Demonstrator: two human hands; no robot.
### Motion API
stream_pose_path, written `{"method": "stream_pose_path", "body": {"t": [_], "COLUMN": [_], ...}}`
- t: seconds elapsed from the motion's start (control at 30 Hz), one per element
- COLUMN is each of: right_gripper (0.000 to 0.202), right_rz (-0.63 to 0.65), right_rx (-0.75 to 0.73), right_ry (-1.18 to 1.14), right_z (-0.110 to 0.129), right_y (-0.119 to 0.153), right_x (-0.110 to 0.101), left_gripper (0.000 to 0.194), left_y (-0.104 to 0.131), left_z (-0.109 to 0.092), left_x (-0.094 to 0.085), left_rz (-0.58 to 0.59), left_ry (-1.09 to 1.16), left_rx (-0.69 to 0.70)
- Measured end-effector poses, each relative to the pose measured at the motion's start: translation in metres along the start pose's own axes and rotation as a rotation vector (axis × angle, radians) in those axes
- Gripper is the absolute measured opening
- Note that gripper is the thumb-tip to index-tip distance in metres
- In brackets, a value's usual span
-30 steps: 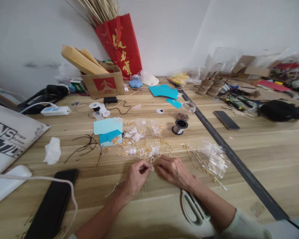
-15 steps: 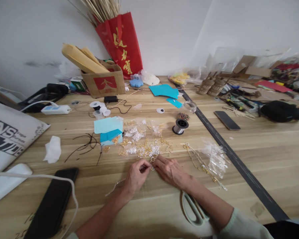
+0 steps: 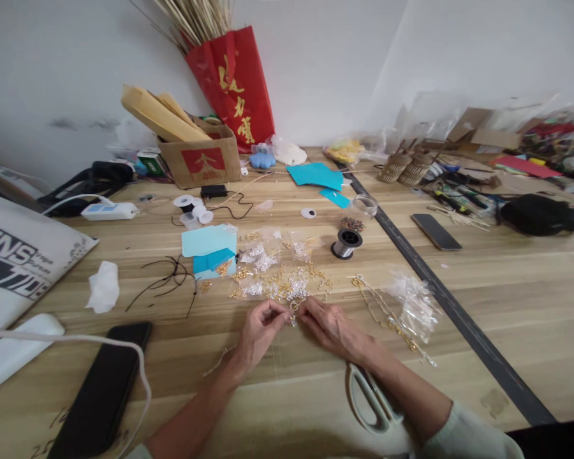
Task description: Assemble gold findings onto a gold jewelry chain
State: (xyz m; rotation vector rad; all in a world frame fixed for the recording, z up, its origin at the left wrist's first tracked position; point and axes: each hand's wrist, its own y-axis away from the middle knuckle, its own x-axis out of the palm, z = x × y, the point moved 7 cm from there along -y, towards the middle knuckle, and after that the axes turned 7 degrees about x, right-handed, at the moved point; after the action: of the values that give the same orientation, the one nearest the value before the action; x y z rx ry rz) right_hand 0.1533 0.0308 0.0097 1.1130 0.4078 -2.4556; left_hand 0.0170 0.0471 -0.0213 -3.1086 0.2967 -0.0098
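My left hand (image 3: pixel 262 335) is closed in a pinch, its fingertips at a small cluster of silvery beads (image 3: pixel 293 321). Just above the cluster, a small gold ring (image 3: pixel 294 306) shows between both hands. My right hand (image 3: pixel 329 325) is closed too, fingers bent together beside the ring; what they hold is too small to make out. A thin silver chain (image 3: pixel 219 361) lies by my left wrist. Loose gold and silver findings (image 3: pixel 294 285) are spread just beyond my fingertips. Scissors with pale handles (image 3: pixel 370 401) lie partly under my right forearm.
Right of my hands lie gold and silver chains (image 3: pixel 380 306) and clear plastic bags (image 3: pixel 414 306). A wire spool (image 3: pixel 347 243) stands farther back. Black cords (image 3: pixel 169 280), blue paper sheets (image 3: pixel 205 241) and a black phone (image 3: pixel 103 389) are to the left. A white cable (image 3: pixel 138 357) crosses that phone.
My hands have drawn slightly apart. My right fingertips have shifted right, and more of the gold ring and silvery beads shows between them.
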Motion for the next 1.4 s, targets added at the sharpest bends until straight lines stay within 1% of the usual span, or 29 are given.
{"method": "stream_pose_path", "body": {"t": [0.1,0.23,0.43,0.63,0.93,1.1,1.23,1.4], "right_gripper": [0.009,0.01,0.01,0.011,0.015,0.016,0.015,0.013], "right_rz": [0.003,-0.02,-0.036,-0.029,-0.077,-0.1,-0.095,-0.035], "right_rx": [0.032,0.015,-0.041,-0.073,-0.09,-0.11,-0.143,-0.145], "right_ry": [-0.068,-0.101,-0.076,-0.013,0.105,0.197,0.356,0.479], "right_z": [0.001,0.004,0.008,0.011,0.015,0.019,0.021,0.023], "right_y": [0.001,0.001,0.001,0.004,0.004,0.005,0.006,0.009], "right_x": [-0.003,-0.008,-0.009,-0.008,-0.009,-0.01,-0.005,0.002], "left_gripper": [0.013,0.014,0.009,0.015,0.02,0.019,0.014,0.01], "left_y": [0.0,0.0,0.001,0.002,0.001,0.002,0.003,0.005], "left_z": [-0.002,-0.006,-0.001,0.003,-0.009,0.0,0.003,-0.006], "left_x": [-0.001,-0.001,-0.001,0.003,0.006,0.008,0.009,0.009], "left_rz": [0.003,0.001,0.025,0.052,0.073,0.086,0.098,0.105], "left_ry": [0.052,0.109,0.214,0.28,0.173,0.091,-0.019,-0.19], "left_rx": [-0.051,-0.067,-0.042,-0.064,-0.082,-0.087,-0.029,0.036]}}
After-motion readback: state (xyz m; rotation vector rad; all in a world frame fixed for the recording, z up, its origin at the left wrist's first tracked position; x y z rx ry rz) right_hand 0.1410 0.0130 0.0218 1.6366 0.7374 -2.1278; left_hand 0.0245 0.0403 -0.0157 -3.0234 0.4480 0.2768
